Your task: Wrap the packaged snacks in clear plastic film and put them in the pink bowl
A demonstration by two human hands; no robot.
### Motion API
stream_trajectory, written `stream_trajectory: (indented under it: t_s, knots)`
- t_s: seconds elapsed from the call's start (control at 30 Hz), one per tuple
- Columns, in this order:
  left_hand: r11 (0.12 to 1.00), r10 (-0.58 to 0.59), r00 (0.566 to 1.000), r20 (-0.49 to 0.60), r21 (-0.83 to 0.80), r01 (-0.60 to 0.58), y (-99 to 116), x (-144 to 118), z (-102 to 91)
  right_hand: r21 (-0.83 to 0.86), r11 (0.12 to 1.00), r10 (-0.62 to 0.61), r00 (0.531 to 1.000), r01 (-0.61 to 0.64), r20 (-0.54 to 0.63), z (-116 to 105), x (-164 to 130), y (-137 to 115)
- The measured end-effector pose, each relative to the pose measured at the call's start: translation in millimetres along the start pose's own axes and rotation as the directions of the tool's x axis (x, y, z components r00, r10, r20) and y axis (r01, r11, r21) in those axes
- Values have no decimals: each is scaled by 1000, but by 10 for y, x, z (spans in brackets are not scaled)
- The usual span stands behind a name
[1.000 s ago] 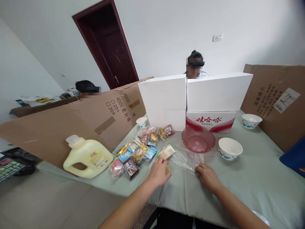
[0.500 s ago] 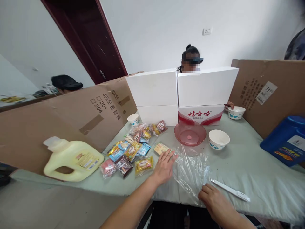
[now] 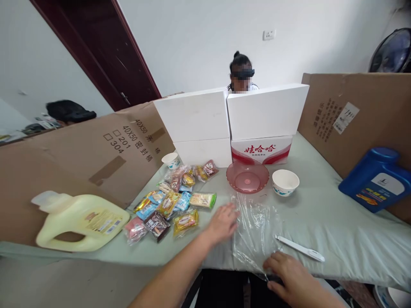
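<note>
My left hand [image 3: 223, 223] is open, fingers loosely stretched, beside the left edge of a clear plastic bag [image 3: 255, 224] lying flat on the table. Just beyond its fingertips lies a cracker packet [image 3: 203, 199] with green ends, against a pile of wrapped snacks [image 3: 168, 203]. My right hand [image 3: 285, 271] rests at the bag's near right corner, its fingertips on the film and thumb apart from them. A pink translucent bowl [image 3: 247, 186] stands past the bag's far end. Right of the bag is a white plastic strip-like tool [image 3: 300, 248].
A white patterned bowl [image 3: 285, 183] stands right of the pink one; another cup [image 3: 171, 161] is behind the snacks. A yellow jug [image 3: 81, 220] lies left and a blue bottle [image 3: 375, 179] right. White boxes [image 3: 268, 113] and cardboard panels [image 3: 340, 115] wall the table; a person sits beyond.
The cracker packet has moved left to the pile and my left hand is off it. My right thumb has spread from the fingers. The far-right bowl and another person's hand are gone from view.
</note>
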State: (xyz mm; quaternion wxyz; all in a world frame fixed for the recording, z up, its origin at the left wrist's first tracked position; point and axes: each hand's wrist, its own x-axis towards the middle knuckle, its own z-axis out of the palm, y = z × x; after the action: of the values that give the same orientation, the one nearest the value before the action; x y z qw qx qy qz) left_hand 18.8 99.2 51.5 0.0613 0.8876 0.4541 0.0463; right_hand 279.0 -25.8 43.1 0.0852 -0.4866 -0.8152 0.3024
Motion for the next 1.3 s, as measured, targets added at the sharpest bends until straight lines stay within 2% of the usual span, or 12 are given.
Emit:
stream_trajectory:
  t_s: [0.07,0.13,0.23,0.33,0.43,0.53,0.6,0.83,0.9,1.03,1.17,1.3]
  knots:
    - [996,52,996,71,-76,-47,217,-148,147,71,995,69,996,-64,-60,-55,-4,140]
    - [995,-48,994,96,-86,56,339,-322,277,94,981,184,972,-171,-149,-90,-21,370]
    - [976,-194,979,69,-91,200,398,-554,391,43,946,319,901,-321,-294,-124,-67,723]
    - [967,-232,973,5,-111,231,422,-689,416,-28,930,320,846,-366,-427,-146,-93,829]
    - [977,-188,978,-93,-124,175,441,-771,398,-66,971,174,867,-230,-468,-112,-80,641]
    - [986,-103,985,-135,-141,84,407,-881,376,-133,990,-93,945,53,-315,7,-69,396]
    - [990,-40,994,-104,-142,25,338,-988,370,-163,971,-209,957,177,-202,105,-82,315]
    - [974,94,984,-152,-189,-122,54,-1336,269,-84,977,-209,959,196,-190,171,-213,324]
    - [942,53,987,-149,-319,-99,36,-1346,174,21,980,-191,962,199,-196,120,-239,295]
    - [850,-143,990,6,-512,126,43,-1224,-24,226,972,-10,979,56,-203,56,-234,282]
    - [787,-221,968,118,-565,249,-5,-1010,-112,337,940,147,961,-62,-234,79,-151,375]
    - [773,-265,960,88,-576,266,-131,-741,-112,423,902,242,915,-89,-323,114,42,450]
